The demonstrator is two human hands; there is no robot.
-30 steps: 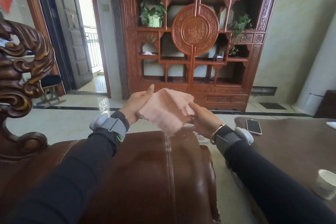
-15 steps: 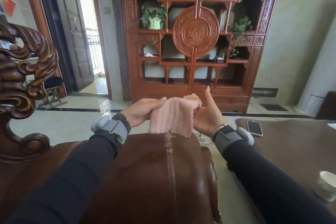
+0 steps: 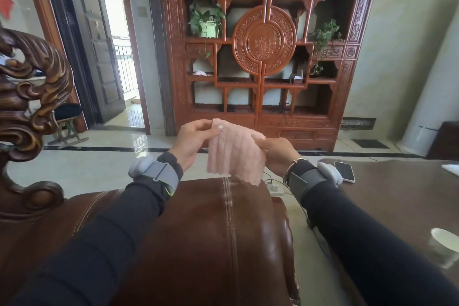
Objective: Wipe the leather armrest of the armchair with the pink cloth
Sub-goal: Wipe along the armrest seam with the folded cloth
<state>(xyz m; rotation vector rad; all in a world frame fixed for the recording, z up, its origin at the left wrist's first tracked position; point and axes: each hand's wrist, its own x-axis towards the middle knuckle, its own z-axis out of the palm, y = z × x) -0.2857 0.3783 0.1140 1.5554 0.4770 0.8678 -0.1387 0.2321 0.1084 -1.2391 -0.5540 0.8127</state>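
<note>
Leather armrest (image 3: 213, 238) near centre, not yet wiped; preparation step in hand. Left hand (image 3: 192, 143) pinching upper left corner of pink cloth (image 3: 234, 154). Cloth hanging spread between both hands, above far end of armrest, lower edge near or just touching it. Right hand (image 3: 278, 154) gripping right edge. Next: lower cloth flat onto leather, press, stroke along seam.

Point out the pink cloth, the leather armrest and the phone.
pink cloth (image 3: 234, 154), head view, middle of the hanging fabric.
leather armrest (image 3: 198, 236), head view, top surface left of the seam.
phone (image 3: 344, 171), head view, centre of its screen.
</note>
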